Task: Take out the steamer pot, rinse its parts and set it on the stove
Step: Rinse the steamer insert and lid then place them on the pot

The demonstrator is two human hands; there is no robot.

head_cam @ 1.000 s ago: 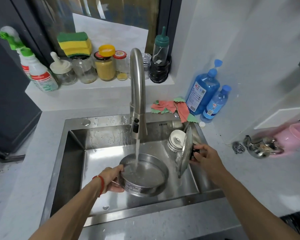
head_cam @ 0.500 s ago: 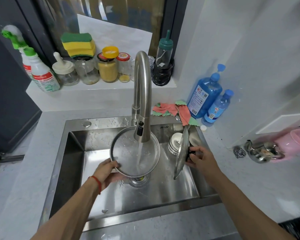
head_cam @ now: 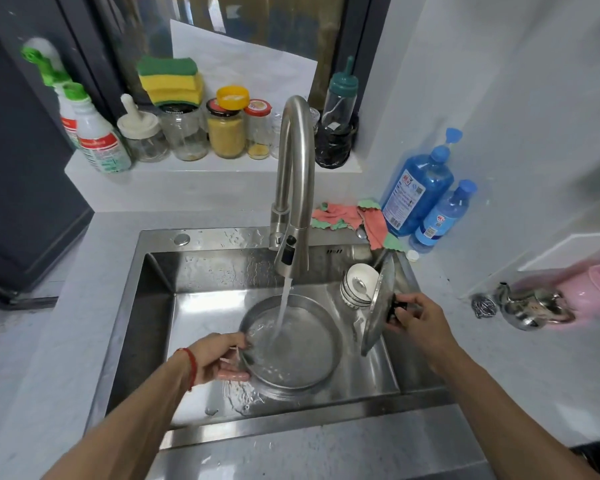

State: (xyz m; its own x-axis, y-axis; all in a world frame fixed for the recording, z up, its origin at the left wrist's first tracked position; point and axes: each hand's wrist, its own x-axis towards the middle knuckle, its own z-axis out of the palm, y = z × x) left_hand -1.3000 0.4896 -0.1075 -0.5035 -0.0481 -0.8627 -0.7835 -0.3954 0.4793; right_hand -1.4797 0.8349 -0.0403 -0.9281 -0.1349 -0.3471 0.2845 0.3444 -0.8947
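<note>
A round steel steamer pan (head_cam: 302, 362) lies nearly flat in the sink (head_cam: 146, 306), mouth up, under the running water from the tall faucet (head_cam: 293, 188). My left hand (head_cam: 219, 356) grips its left rim, and water spills over that edge. My right hand (head_cam: 418, 318) holds the steel lid (head_cam: 376, 306) by its black knob, the lid standing on edge at the sink's right side.
A stack of white bowls with a spoon (head_cam: 357, 284) sits in the sink's back right corner. Jars, sponges and spray bottles line the ledge (head_cam: 201, 171) behind. Blue bottles (head_cam: 416, 188) and a rag (head_cam: 352, 218) stand right of the faucet. A steel kettle (head_cam: 530, 306) rests on the counter.
The pan was tipped up facing the stream half a second ago; now it is lowered flat in the sink with water pouring into it. The lid stays upright in my right hand.
</note>
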